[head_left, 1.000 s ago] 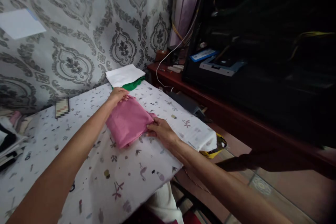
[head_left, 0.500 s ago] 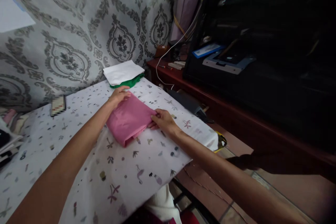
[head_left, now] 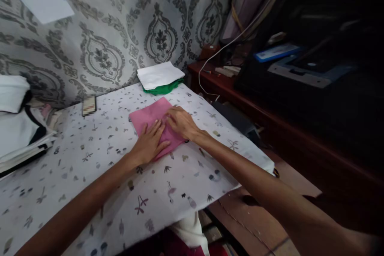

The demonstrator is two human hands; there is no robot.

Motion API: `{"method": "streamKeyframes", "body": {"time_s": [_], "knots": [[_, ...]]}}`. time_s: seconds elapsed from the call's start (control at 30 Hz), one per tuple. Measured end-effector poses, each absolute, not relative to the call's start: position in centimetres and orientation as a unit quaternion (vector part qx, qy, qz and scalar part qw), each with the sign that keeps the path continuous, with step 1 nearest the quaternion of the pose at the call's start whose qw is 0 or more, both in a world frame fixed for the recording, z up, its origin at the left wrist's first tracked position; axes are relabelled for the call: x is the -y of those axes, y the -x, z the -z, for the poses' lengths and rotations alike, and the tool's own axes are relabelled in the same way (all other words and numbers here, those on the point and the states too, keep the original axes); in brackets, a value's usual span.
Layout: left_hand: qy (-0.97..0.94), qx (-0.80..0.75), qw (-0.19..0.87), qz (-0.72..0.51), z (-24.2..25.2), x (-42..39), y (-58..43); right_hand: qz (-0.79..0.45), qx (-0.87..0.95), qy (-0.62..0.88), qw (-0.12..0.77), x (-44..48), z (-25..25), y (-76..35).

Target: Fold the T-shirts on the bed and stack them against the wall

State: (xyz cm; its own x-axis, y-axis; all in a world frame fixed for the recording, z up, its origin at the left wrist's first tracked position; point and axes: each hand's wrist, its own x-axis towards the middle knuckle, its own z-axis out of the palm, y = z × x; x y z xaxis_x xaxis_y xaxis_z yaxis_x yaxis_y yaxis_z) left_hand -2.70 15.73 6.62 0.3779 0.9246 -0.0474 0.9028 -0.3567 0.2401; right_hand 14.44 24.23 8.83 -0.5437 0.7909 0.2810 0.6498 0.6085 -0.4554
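A folded pink cloth point(head_left: 153, 109) lies flat on the patterned white sheet point(head_left: 114, 168). My left hand point(head_left: 151, 142) rests on the cloth's near left part, palm down with fingers spread. On its right side sits my right hand point(head_left: 179, 122), fingers bent and touching the cloth; whether they grip any of it is hard to make out. Behind the cloth, a folded white piece point(head_left: 160, 75) lies on top of a folded green cloth point(head_left: 165, 89).
White and black folded clothes point(head_left: 21, 128) are piled at the left. A small blurred-out object point(head_left: 89, 105) stands by the wall. At the right is a dark red wooden cabinet point(head_left: 216, 82) with a white cable point(head_left: 201, 76). A white sheet of paper point(head_left: 46, 4) hangs on the patterned wall.
My left hand has left the cloth's far left edge and now lies flat on its near part. My right hand has moved from the right corner onto the cloth. The view has turned left.
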Motion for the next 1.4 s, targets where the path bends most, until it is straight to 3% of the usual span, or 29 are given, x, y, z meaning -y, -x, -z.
{"method": "streamKeyframes", "body": {"time_s": [0.17, 0.37, 0.53, 0.77, 1.07, 1.23, 1.3, 1.4], "knots": [[-0.823, -0.554, 0.101, -0.082, -6.7, -15.3, 3.3, -0.118, 0.907, 0.375, 0.148, -29.6, -7.6, -9.4], [-0.715, -0.639, 0.052, -0.279, -7.0, -20.5, 10.7, -0.153, 0.886, 0.422, 0.116, -32.2, -5.6, -8.3], [-0.628, -0.674, 0.225, -0.316, -6.9, -25.7, 15.3, -0.161, 0.883, 0.425, 0.117, -32.3, -5.1, -8.5], [-0.675, -0.622, 0.317, -0.24, -7.4, -27.5, 14.3, -0.156, 0.882, 0.426, 0.126, -32.7, -4.6, -8.5], [-0.732, -0.653, 0.113, -0.159, -7.4, -26.6, 15.2, -0.16, 0.887, 0.419, 0.115, -32.8, -4.5, -8.7], [-0.754, -0.62, -0.056, -0.208, -8.1, -20.5, 12.7, -0.161, 0.882, 0.428, 0.112, -32.5, -4.9, -8.6], [-0.81, -0.555, -0.042, -0.185, -8.6, -16.1, 10.5, -0.156, 0.884, 0.427, 0.107, -32.3, -5.2, -8.6], [-0.901, -0.43, -0.014, -0.056, -8.9, -10.1, 7.2, -0.126, 0.895, 0.413, 0.115, -31.9, -5.7, -8.2]]}}
